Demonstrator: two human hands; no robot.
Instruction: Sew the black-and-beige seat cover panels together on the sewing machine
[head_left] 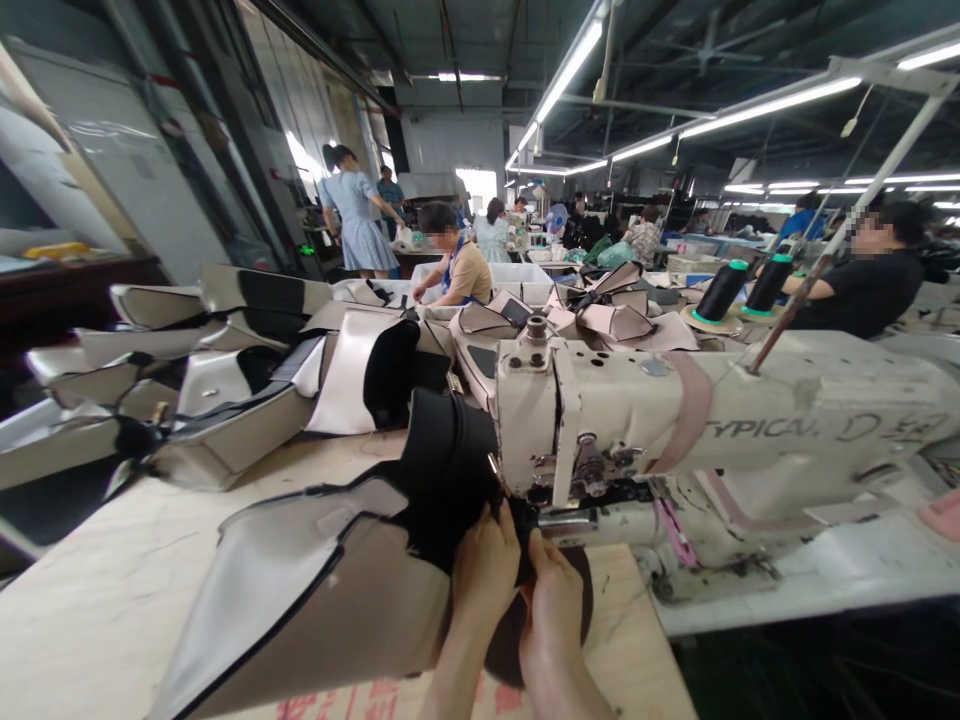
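A large beige and black synthetic-leather panel [300, 580] lies across the plywood sewing table [97, 630], and its black part rises to the machine. My left hand [484, 565] grips the black material just in front of the presser foot [589, 470] of the cream industrial sewing machine [750, 420]. Close beside it, my right hand [551, 600] pinches the same black edge. A dark round piece [525, 650] lies under my hands. The needle is hidden by the machine parts and the material.
A heap of beige and black panels [247, 370] covers the table behind the machine. Black thread cones [720, 290] stand beyond it. Co-workers sit and stand further back, and one person [862, 280] works at the right.
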